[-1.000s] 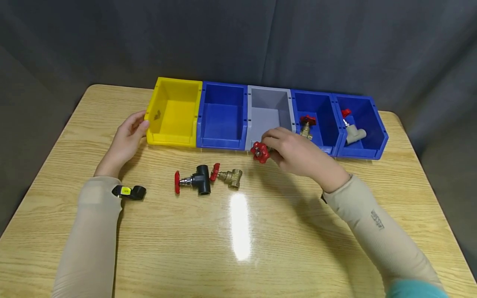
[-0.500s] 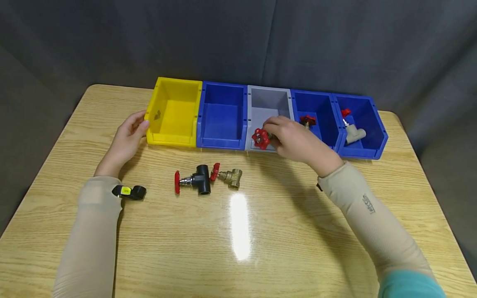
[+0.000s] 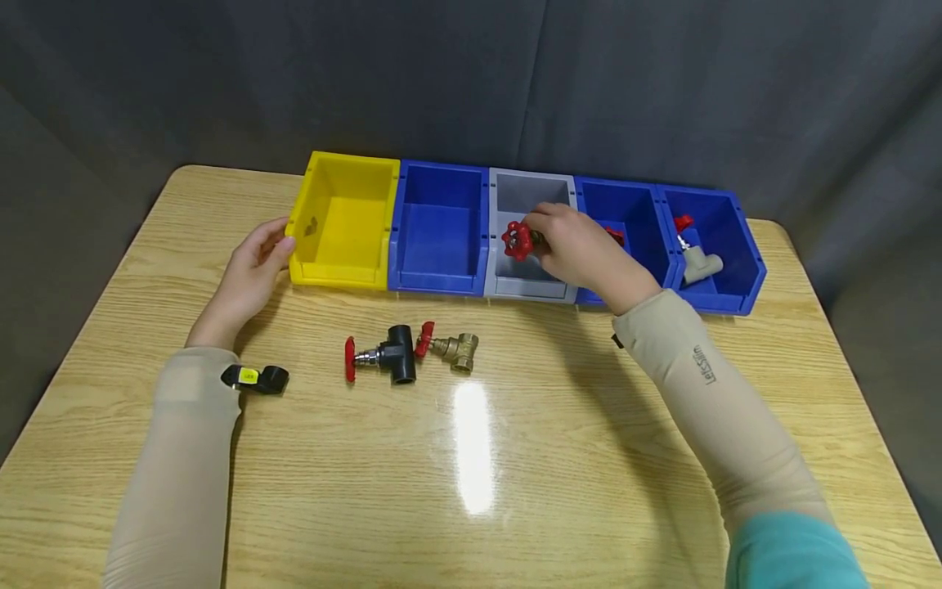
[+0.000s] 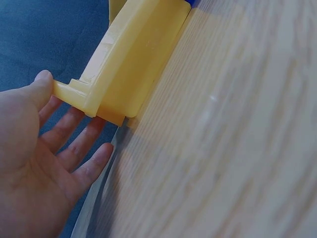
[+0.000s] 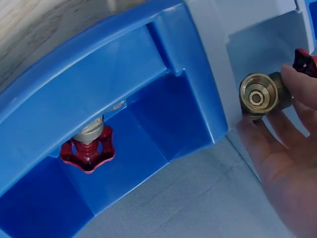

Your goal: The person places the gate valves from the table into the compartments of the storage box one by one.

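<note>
My right hand holds a brass valve by its body above the grey bin. The valve's red handwheel points left in the head view. At the far left, my left hand pinches the side rim of the yellow bin between thumb and fingers, with the other fingers spread below. On the table in front of the bins lie a black tee-shaped valve with a red handwheel and another brass valve, close together.
A blue bin stands between the yellow and grey ones. Right of the grey bin, one blue bin contains a red-handled valve, partly hidden. The rightmost blue bin holds a beige valve. A dark curtain hangs behind the table.
My right hand has carried the brass valve away from me, from the front edge of the grey bin to over its inside. The left hand stays where it was.
</note>
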`<state>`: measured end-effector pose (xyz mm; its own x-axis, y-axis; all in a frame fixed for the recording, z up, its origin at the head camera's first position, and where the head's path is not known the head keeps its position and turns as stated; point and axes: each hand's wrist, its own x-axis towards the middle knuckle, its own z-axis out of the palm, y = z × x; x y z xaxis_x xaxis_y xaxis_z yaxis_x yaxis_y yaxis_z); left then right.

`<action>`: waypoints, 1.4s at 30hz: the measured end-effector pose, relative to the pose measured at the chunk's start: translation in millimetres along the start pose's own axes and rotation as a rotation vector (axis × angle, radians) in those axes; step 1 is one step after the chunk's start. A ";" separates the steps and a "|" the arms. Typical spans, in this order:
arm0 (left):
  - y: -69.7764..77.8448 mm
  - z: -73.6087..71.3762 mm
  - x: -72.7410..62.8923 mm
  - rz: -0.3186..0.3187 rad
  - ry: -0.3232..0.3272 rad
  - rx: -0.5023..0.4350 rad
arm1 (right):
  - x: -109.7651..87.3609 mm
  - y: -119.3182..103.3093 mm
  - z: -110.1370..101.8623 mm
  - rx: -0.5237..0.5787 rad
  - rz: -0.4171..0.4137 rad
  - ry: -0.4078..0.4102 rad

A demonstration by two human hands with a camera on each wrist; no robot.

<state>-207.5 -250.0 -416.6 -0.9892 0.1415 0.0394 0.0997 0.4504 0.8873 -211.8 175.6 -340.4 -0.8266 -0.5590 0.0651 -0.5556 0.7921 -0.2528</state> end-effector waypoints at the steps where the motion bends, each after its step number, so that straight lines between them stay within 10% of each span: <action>1: 0.2 0.2 -0.1 0.000 0.001 -0.001 | 2.1 0.8 0.3 -0.002 0.012 -0.005; 42: -1.0 -0.3 -0.4 -0.021 -0.006 0.007 | 44.5 21.4 17.6 -0.317 0.078 -0.190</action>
<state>-207.3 -250.8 -417.3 -0.9904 0.1371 0.0186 0.0802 0.4593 0.8846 -258.9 163.4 -359.9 -0.8527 -0.5060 -0.1301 -0.5165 0.8539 0.0636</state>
